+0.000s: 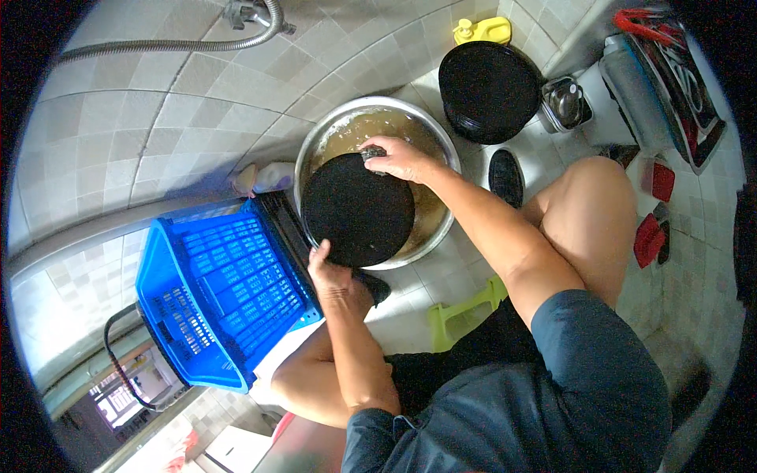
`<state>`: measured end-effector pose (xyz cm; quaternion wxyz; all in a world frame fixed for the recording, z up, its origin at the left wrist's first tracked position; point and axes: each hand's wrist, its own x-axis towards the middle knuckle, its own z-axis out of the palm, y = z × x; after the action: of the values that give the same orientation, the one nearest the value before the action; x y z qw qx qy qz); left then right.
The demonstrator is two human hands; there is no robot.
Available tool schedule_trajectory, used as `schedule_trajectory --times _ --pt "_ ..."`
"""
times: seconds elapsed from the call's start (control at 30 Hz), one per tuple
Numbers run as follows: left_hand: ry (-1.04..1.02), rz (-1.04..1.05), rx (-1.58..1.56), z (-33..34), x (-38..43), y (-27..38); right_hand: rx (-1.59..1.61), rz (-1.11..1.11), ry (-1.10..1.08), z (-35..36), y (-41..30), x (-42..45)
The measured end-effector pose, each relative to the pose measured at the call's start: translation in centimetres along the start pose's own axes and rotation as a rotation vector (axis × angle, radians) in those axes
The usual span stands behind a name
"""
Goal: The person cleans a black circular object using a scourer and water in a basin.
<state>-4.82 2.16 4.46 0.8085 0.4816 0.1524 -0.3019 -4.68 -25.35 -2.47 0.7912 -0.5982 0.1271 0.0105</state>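
Observation:
A round black pan or tray is tilted over a large metal basin of cloudy brownish water. At its lower left rim, my left hand grips it, the thumb showing on the near face. My right hand pinches a grey steel-wool scourer against the upper right edge of the black round piece. Foam floats on the water along the basin's far left side. The underside of the black piece and the fingers behind it are hidden.
A blue plastic basket stands left of the basin. Beyond the basin sit stacked round black pans, a yellow bottle and lidded containers. A lime-green stool is below me. A metal shower hose hangs on the tiled wall.

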Motion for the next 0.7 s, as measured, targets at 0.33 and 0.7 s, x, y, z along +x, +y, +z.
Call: schedule_trajectory --times 0.33,0.7 --pt "0.205 0.119 0.276 -1.2 -0.1 1.8 0.027 0.031 0.08 3.5 2.9 -0.2" --pt "0.453 0.376 0.033 -0.8 3.2 -5.2 -0.089 0.669 0.566 10.3 10.4 -6.0"
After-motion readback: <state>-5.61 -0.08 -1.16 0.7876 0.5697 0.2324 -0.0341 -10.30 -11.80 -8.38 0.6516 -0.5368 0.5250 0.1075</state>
